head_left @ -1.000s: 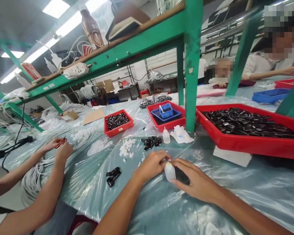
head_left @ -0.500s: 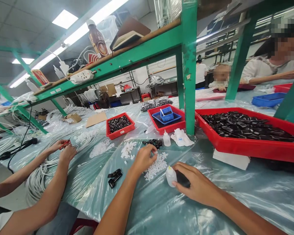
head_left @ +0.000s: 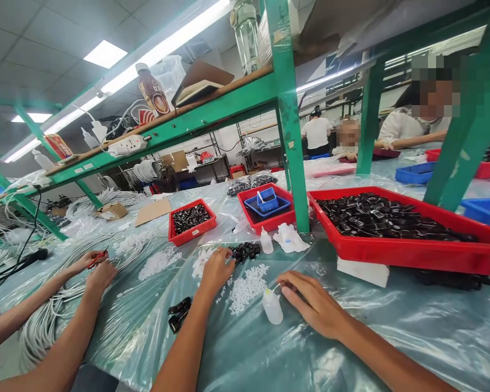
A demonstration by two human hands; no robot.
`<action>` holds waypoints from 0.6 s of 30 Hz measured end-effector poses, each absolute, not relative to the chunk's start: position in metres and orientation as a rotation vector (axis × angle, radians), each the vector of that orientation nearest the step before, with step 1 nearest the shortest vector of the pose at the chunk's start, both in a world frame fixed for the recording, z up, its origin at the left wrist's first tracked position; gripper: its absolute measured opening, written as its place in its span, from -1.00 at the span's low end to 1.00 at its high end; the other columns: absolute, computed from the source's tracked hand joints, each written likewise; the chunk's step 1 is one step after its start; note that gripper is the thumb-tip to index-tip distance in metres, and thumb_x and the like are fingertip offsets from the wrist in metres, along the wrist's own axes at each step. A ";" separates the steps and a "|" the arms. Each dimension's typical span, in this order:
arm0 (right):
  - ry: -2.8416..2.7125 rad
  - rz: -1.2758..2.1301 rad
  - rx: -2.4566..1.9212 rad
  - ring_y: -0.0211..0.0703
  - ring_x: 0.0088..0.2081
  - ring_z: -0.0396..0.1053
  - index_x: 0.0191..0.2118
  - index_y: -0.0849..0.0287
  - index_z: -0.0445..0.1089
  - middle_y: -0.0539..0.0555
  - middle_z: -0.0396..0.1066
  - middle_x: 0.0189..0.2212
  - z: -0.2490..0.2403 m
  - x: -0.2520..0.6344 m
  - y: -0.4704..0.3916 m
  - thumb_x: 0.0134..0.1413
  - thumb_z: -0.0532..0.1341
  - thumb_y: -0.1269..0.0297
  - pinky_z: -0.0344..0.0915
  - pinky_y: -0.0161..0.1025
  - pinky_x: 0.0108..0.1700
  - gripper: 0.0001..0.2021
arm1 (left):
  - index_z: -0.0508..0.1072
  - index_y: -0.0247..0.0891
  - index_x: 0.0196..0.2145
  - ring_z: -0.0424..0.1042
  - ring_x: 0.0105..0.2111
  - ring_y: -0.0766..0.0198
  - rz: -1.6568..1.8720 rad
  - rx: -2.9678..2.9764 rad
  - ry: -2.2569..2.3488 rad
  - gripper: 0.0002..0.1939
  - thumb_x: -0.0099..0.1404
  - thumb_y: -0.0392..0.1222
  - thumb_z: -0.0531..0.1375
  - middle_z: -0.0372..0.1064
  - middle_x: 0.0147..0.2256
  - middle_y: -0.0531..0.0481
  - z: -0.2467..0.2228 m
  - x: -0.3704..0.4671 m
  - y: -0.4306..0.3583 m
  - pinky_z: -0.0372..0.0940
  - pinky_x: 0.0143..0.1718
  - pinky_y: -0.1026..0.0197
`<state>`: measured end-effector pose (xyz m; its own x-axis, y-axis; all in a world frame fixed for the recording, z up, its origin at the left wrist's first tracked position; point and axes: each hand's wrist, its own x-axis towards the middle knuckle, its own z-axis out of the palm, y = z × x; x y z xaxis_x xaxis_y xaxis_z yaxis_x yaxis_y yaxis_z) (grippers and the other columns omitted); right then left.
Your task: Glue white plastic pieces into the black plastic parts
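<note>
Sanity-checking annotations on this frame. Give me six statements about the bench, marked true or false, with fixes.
1. The bottle nearest the right hand has loose white bits beside it. True.
2. That bottle lies on its side. False: it stands upright.
3. The left hand is beside the loose black parts. True.
4. The large red tray at right holds black pieces. True.
5. The co-worker at left holds a blue tool. False: the tool is red.
6. The green shelf holds the stacked blue trays. False: those trays sit in a smaller red tray.

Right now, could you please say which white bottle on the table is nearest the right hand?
The yellow-tipped bottle beside the right hand; the other bottle stands farther back, near the green post.
</note>
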<state>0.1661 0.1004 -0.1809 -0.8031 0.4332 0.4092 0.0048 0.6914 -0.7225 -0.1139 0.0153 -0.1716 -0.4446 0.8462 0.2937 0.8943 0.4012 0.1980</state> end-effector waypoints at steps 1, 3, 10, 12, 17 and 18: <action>-2.314 0.997 -0.372 -0.04 -0.17 0.43 -0.11 0.09 0.37 0.09 0.46 -0.23 -0.181 0.166 0.103 0.44 -0.07 0.07 0.32 -0.12 -0.11 -0.67 | 0.44 -0.19 -0.16 0.49 -0.06 0.09 -0.468 -1.578 -2.501 -0.89 0.36 -0.18 0.18 0.49 -0.14 -0.07 -0.173 -0.108 0.021 0.32 -0.08 0.14; -2.300 0.991 -0.416 -0.04 -0.16 0.43 -0.15 0.08 0.38 0.08 0.46 -0.24 -0.181 0.167 0.107 0.46 -0.10 0.05 0.31 -0.11 -0.09 -0.64 | 0.45 -0.22 -0.18 0.50 -0.07 0.03 -0.418 -1.583 -2.498 -0.85 0.36 -0.11 0.21 0.50 -0.15 -0.12 -0.175 -0.099 0.030 0.33 -0.10 0.12; -2.322 0.969 -0.437 -0.05 -0.19 0.44 -0.16 0.08 0.37 0.05 0.46 -0.26 -0.184 0.163 0.110 0.47 -0.11 0.05 0.31 -0.13 -0.10 -0.63 | 0.45 -0.23 -0.03 0.41 0.09 0.00 -0.343 -1.649 -2.429 -0.78 0.40 -0.27 0.13 0.40 0.05 -0.20 -0.175 -0.088 0.041 0.34 -0.02 0.10; -2.329 0.970 -0.456 -0.06 -0.20 0.44 -0.16 0.07 0.37 0.05 0.46 -0.28 -0.184 0.162 0.110 0.46 -0.11 0.04 0.31 -0.14 -0.12 -0.62 | 0.45 -0.21 0.01 0.38 0.12 0.01 -0.340 -1.701 -2.396 -0.76 0.40 -0.27 0.14 0.37 0.07 -0.17 -0.173 -0.086 0.041 0.35 -0.01 0.10; -2.353 0.928 -0.530 -0.08 -0.27 0.44 -0.16 0.08 0.39 0.05 0.48 -0.29 -0.181 0.163 0.107 0.43 -0.08 0.02 0.33 -0.16 -0.18 -0.63 | 0.51 -0.24 -0.10 0.42 0.04 0.01 -0.375 -1.768 -2.357 -0.82 0.41 -0.30 0.13 0.39 0.01 -0.18 -0.170 -0.084 0.041 0.41 -0.07 0.06; -2.353 0.915 -0.544 -0.09 -0.29 0.44 -0.16 0.08 0.40 0.05 0.48 -0.28 -0.182 0.164 0.106 0.42 -0.07 0.01 0.34 -0.16 -0.19 -0.63 | 0.52 -0.25 -0.13 0.43 0.02 0.00 -0.397 -1.772 -2.353 -0.83 0.40 -0.32 0.13 0.39 0.00 -0.19 -0.170 -0.085 0.041 0.41 -0.08 0.06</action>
<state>0.1636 0.1064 -0.1818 -0.7657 0.5428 0.3450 0.1670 0.6858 -0.7084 -0.0848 0.0407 -0.1697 -0.2798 0.9146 0.2918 0.9597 0.2587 0.1096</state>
